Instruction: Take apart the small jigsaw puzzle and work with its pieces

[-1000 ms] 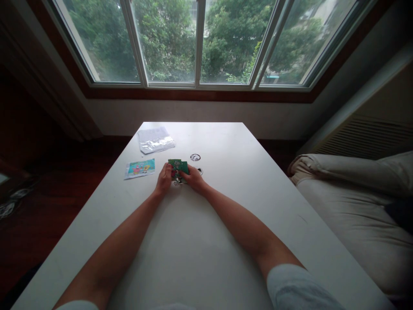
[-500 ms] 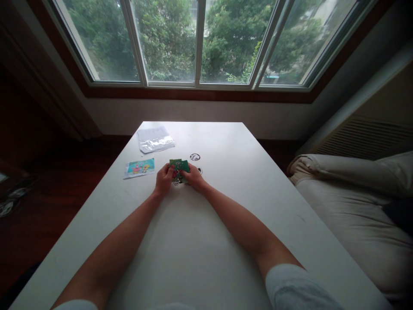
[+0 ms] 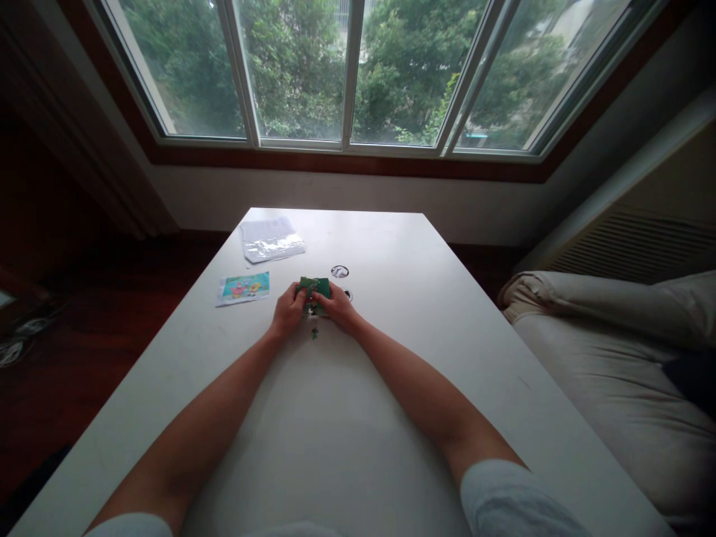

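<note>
Near the middle of the table, my left hand point(image 3: 288, 309) and my right hand point(image 3: 339, 306) come together on green printed card pieces point(image 3: 321, 286). Both thumbs lie on top, and the fingers curl round the sides and partly hide the pieces. Multicoloured bits show between the thumbs; their exact shape is too small to tell. Just below the hands lies a small green irregular piece point(image 3: 315, 333). To the left of my left hand, a picture sheet point(image 3: 244, 289) with cartoon figures on turquoise lies flat.
A clear plastic bag point(image 3: 273, 240) rests at the far left of the white table point(image 3: 385, 246). Beyond my right hand is a round black-and-white mark point(image 3: 339, 271), with another partly behind that hand. A pale sofa point(image 3: 604, 350) stands on the right, below the window.
A small green piece now shows on the table below the hands. The pieces in my hands have shifted, and less red shows between the thumbs. The camera view has moved slightly.
</note>
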Available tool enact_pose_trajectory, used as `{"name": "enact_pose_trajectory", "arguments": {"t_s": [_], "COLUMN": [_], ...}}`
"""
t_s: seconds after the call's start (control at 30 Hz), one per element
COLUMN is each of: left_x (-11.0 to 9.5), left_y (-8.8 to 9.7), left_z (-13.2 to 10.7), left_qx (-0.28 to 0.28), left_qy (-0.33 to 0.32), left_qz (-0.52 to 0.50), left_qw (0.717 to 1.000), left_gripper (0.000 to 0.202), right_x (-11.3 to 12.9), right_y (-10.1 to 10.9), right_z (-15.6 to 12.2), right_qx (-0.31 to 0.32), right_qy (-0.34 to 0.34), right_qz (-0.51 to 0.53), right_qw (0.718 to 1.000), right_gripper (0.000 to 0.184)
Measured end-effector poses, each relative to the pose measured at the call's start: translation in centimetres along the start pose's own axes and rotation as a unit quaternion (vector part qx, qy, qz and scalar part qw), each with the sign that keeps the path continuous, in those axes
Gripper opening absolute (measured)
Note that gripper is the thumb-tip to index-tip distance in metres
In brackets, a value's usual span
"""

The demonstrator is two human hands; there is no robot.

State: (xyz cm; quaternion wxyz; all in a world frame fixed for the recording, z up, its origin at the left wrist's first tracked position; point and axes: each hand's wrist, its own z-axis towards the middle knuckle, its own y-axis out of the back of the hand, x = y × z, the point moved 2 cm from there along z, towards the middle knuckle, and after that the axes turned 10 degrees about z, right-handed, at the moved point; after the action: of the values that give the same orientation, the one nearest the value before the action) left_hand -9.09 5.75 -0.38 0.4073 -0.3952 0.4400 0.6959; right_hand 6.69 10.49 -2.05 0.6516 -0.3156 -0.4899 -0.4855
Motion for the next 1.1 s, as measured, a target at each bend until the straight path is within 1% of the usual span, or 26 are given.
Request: {"name": "enact_pose_trajectory", "arguments": {"t_s": [0.1,0.23,0.33,0.43,0.57,0.7,0.83,0.93,1.1], "left_x": [-0.4,-0.8,-1.0,-0.9,-0.4,0.1,0.4,0.6,0.5], "left_y": [0.0,0.2,0.3,0.3,0.1,0.0,0.0,0.0,-0.2], "left_z": [-0.3,-0.3,-0.2,-0.2,0.0,0.2,0.3,0.3,0.3], "left_qx": [0.013,-0.009,-0.022,-0.017,0.004,-0.003,-0.016,-0.009,0.011], "left_qy": [-0.004,-0.017,-0.038,-0.052,-0.029,-0.010,-0.011,-0.008,0.007], "left_qz": [0.018,0.016,0.016,0.009,-0.040,-0.092,-0.090,-0.076,-0.084], "left_qw": [1.000,1.000,0.999,0.998,0.999,0.996,0.996,0.997,0.996], "left_gripper": [0.014,0.016,0.017,0.020,0.026,0.029,0.030,0.030,0.034], "right_x": [0.0,0.0,-0.1,-0.1,0.3,0.5,0.5,0.5,0.3], "right_y": [0.0,-0.1,-0.1,0.0,0.0,-0.2,-0.2,-0.3,-0.3], "right_z": [-0.1,0.0,0.1,0.2,0.1,0.0,-0.2,-0.4,-0.2], "right_qx": [-0.014,-0.018,-0.028,-0.029,-0.028,-0.031,-0.014,0.007,0.004], "right_qy": [0.004,0.010,-0.007,-0.027,-0.049,-0.059,-0.061,-0.047,-0.049], "right_qz": [-0.008,-0.023,-0.037,-0.039,-0.024,-0.014,0.002,0.038,0.055], "right_qw": [1.000,1.000,0.999,0.998,0.998,0.998,0.998,0.998,0.997], "right_gripper": [0.029,0.027,0.025,0.024,0.026,0.026,0.026,0.027,0.027]}}
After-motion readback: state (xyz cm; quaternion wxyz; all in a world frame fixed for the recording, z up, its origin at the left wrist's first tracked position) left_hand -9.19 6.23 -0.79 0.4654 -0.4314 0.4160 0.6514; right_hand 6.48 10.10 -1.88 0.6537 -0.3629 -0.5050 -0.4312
